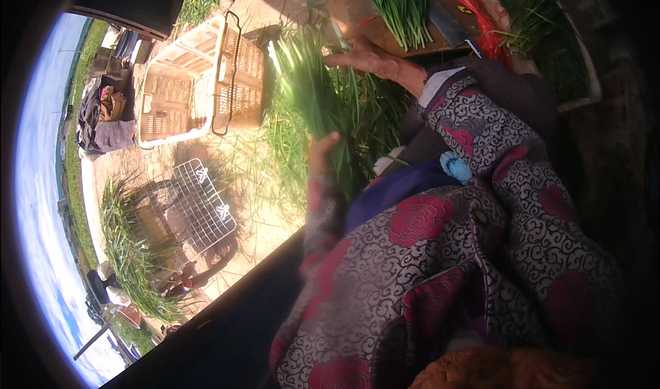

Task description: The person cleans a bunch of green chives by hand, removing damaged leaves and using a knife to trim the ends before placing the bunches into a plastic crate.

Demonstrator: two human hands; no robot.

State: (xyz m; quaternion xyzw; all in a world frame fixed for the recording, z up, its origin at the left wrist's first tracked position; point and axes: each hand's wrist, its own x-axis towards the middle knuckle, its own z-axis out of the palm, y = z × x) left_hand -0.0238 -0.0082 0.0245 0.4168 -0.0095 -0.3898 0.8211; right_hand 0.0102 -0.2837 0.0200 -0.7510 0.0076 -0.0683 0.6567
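Observation:
A loose bunch of green chives (302, 86) with pale stem ends stands up in front of me. My left hand (322, 152) is closed around its lower, leafy part, thumb on the near side. Close to the pale ends, my right hand (375, 60) reaches across from the right with its fingers stretched out. Whether its fingertips touch the stems I cannot make out. Beneath and behind the bunch lies a heap of loose green leaves (371, 107), partly in shadow across my lap.
A beige plastic crate (237, 93) rests on its side at left. Nearer are a white wire rack (203, 214) and a pile of cut greens (134, 251). On a wooden board (347, 11) lie another chive bunch (399, 11), a knife (448, 25) and red ties (485, 28).

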